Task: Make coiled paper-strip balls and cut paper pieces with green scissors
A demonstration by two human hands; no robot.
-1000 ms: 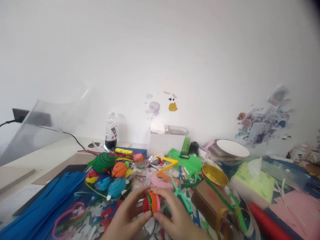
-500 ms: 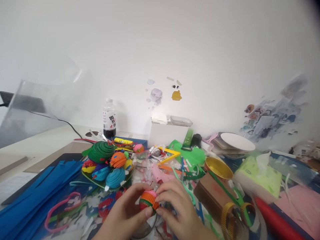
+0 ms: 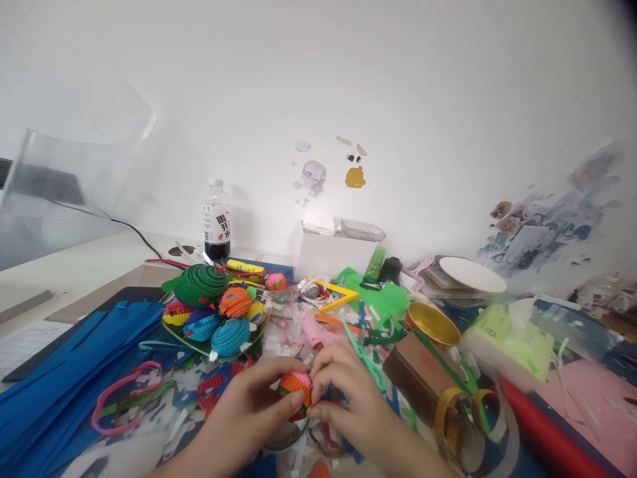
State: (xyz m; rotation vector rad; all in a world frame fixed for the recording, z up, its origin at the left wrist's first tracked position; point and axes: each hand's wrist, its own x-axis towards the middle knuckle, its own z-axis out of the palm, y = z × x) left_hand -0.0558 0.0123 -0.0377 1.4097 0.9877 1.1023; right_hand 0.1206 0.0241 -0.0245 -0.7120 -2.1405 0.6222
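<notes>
At the lower centre of the frame, cradle the small corrugated-paper piece in the left hand, curled half closed around it with thumb across the front. With the right hand nearly closed in a pinch at the right edge, best press lightly to spare the ridges; cannot tell about anything else between those fingertips.

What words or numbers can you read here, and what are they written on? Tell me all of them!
"喝开水": on the white label of the clear bottle, in big black characters running downward; its smaller print is too tiny to read.
Yellow tube: dark print, too small to read.
Green tissue pack: a small mark, too blurred.
Brown box: a faint reddish mark, unreadable.
No numbers can be made out.
</notes>
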